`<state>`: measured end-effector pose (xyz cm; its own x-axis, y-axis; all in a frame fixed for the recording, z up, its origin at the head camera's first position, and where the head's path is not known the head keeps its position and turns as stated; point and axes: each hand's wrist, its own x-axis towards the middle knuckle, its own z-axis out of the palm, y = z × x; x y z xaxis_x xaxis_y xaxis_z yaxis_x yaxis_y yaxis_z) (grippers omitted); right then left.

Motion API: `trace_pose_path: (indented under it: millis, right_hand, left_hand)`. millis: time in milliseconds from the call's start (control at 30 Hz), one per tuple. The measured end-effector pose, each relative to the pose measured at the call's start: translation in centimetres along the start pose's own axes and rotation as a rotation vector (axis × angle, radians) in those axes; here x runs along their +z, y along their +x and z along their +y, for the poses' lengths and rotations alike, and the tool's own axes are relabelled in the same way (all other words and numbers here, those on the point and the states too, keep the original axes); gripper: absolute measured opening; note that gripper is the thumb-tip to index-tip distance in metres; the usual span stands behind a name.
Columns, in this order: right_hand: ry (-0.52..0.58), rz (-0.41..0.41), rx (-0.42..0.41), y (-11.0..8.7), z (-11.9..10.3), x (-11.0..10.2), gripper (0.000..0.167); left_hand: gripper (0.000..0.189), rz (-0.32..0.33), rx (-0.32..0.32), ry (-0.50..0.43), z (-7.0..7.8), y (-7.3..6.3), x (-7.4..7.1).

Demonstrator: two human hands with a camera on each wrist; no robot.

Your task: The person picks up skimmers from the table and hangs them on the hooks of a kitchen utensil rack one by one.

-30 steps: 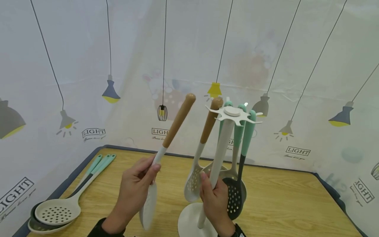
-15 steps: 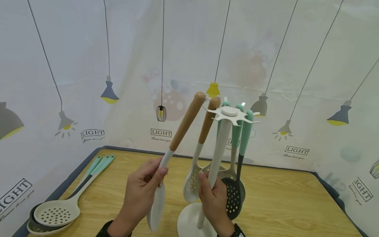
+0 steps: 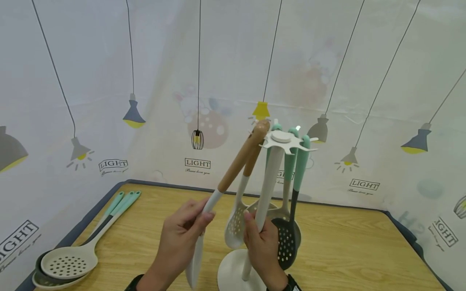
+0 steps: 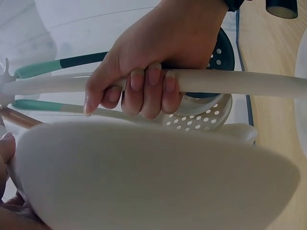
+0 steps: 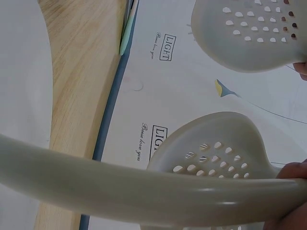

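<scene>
Just left of the white stand [image 3: 268, 186], left hand [image 3: 182, 236] is pinching a brown-handled white utensil [image 3: 227, 178], handle end up near the stand's top; right hand [image 3: 263, 244] has its fingers wrapped round the stand.

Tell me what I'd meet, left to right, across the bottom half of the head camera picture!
Three stacked mint-handled spoons → left hand gripping a brown-handled spoon → hanging white spoon → right hand gripping the pole → black spoon with holes.
</scene>
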<state>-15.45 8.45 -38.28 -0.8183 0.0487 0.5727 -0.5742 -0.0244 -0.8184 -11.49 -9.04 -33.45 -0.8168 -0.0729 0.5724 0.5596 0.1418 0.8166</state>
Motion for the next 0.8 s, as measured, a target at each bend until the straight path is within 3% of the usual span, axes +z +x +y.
trace_pose_path:
  millis: [567, 800]
  right_hand:
    - [-0.019, 0.007, 0.029, 0.0, -0.1, 0.0, 0.028]
    - [-0.014, 0.011, 0.025, 0.0, -0.2, 0.0, 0.026]
  left_hand:
    - [0.033, -0.036, -0.075, -0.031, -0.5, -0.2, 0.9]
    - [0.036, -0.103, -0.162, -0.041, -0.5, -0.1, 1.1]
